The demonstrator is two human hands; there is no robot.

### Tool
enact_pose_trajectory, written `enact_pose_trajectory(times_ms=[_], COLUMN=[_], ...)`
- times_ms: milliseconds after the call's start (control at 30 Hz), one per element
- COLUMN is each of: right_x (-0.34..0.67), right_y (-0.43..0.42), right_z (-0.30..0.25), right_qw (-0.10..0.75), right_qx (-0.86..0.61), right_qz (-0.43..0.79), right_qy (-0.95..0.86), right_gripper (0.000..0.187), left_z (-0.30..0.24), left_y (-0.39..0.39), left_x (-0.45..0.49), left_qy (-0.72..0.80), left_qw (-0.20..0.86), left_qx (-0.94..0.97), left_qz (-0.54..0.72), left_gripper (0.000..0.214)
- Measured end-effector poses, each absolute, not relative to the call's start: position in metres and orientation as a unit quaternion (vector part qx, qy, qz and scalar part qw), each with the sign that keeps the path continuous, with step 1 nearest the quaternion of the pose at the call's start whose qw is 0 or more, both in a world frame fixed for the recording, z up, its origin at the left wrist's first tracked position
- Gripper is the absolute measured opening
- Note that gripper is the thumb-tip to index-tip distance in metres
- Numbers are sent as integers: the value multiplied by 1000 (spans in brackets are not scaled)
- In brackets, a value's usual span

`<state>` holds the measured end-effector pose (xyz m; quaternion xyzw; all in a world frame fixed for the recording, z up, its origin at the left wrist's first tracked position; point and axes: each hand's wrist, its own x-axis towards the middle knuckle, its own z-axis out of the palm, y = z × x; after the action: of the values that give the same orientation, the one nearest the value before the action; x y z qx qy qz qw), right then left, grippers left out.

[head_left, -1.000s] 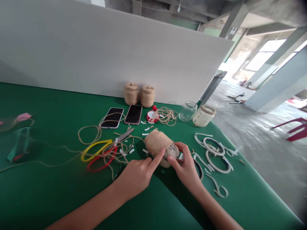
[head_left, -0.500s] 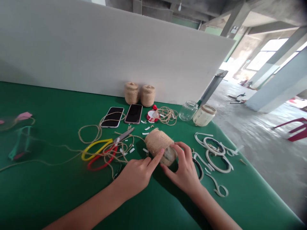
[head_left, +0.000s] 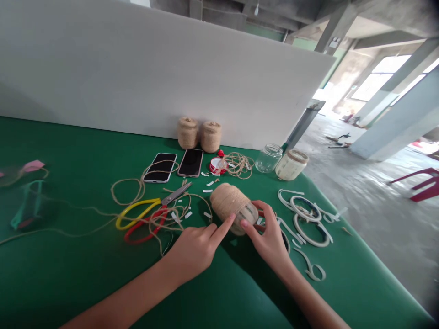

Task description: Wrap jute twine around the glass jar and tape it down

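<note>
A glass jar (head_left: 234,206) lies on its side on the green table (head_left: 68,274), most of it wrapped in jute twine. My right hand (head_left: 267,235) grips its bare glass end, with the fingers curled round it. My left hand (head_left: 195,249) is mostly closed, and its outstretched index finger presses on the twine near the edge of the wrap. Loose twine (head_left: 144,214) trails left from the jar, over yellow-handled scissors (head_left: 144,211) and red-handled scissors (head_left: 146,230).
Two twine spools (head_left: 199,134) stand by the white board, with two phones (head_left: 176,165) in front. A red tape roll (head_left: 216,165), an empty jar (head_left: 268,158), a wrapped jar (head_left: 291,165) and several white rings (head_left: 305,219) lie to the right. The table edge runs diagonally at the right.
My right hand has shifted its grip round the jar's glass end, and the jar has turned a little. My left index finger has stayed pressed on the twine.
</note>
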<state>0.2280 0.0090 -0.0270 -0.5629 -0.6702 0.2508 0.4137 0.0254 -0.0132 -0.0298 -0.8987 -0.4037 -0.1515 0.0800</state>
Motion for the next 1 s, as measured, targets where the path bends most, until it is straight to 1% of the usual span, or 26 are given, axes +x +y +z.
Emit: enact_pose_trajectory(times_ms=[67, 167, 233, 300, 333, 367, 500, 600, 767, 1000], right_x=[230, 234, 235, 234, 233, 232, 228, 229, 234, 233], right_y=[9, 7, 5, 5, 4, 4, 4, 6, 12, 11], right_z=[-27, -25, -25, -25, -25, -25, -25, -24, -26, -35], right_qw=[386, 318, 303, 313, 318, 320, 325, 343, 383, 388], right_qx=[-574, -585, -577, -553, -537, -519, -488, -511, -566, -574], right_qz=[216, 109, 42, 1, -9, -10, 15, 56, 149, 212], right_qy=[-688, -739, -758, -772, -782, -793, -810, -786, -715, -689], right_gripper=[42, 43, 54, 69, 74, 73, 59, 57, 49, 46], left_z=[-30, -31, -31, -31, -31, -31, -31, -31, -32, -31], left_y=[-13, -13, -13, -14, -14, -14, -14, -15, -13, -13], left_x=[25, 25, 25, 25, 25, 25, 26, 26, 27, 27], left_qy=[-406, -410, -412, -412, -411, -410, -408, -406, -406, -414], left_qw=[85, 90, 95, 99, 99, 98, 84, 69, 55, 70], left_qx=[-899, -898, -897, -897, -897, -898, -900, -902, -906, -902], left_qz=[-143, -135, -131, -129, -128, -127, -130, -131, -105, -99], left_gripper=[69, 69, 69, 68, 67, 66, 64, 66, 68, 71])
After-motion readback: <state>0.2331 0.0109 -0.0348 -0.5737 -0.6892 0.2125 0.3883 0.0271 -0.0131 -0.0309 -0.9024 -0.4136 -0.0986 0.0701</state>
